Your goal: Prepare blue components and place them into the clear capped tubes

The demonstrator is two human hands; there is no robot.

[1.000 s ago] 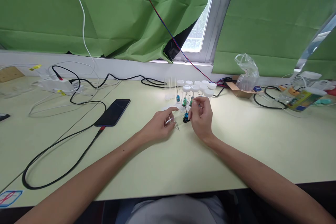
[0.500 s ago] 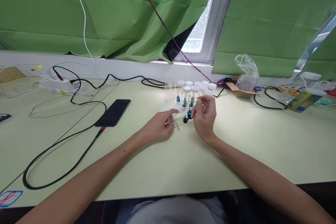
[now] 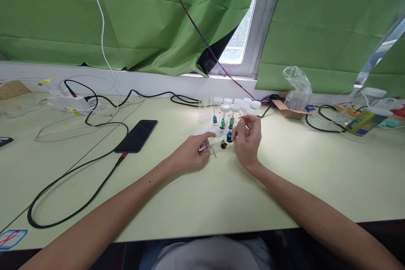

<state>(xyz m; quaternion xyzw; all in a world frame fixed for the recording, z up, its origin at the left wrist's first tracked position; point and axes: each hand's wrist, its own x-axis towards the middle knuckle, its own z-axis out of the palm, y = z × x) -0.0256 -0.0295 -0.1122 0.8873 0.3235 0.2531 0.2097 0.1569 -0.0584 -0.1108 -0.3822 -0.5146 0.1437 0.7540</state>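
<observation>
My left hand [image 3: 194,150] is closed round a clear tube [image 3: 212,145], which lies tilted with its far end pointing right. Bent thin wires [image 3: 213,152] stick out beside my left fingers. My right hand [image 3: 248,138] is pinched, and a small blue piece [image 3: 229,136] with a thin stem hangs at its fingertips; the exact grip is partly hidden. Between the hands sits a small black part [image 3: 223,145]. Just behind them stand several clear vials with white caps [image 3: 225,108], holding green pieces [image 3: 222,123] and blue pieces [image 3: 214,119] on wires.
Open clear tubes [image 3: 205,109] stand behind the vials on the left. A phone [image 3: 136,136] lies left of my hands on a black cable [image 3: 95,196]. To the right are a cardboard box [image 3: 289,110] with a plastic bag [image 3: 297,86] and a tilted jar [image 3: 368,119].
The blue piece has shifted slightly right and up along with my right hand. My left hand and the tube have hardly moved.
</observation>
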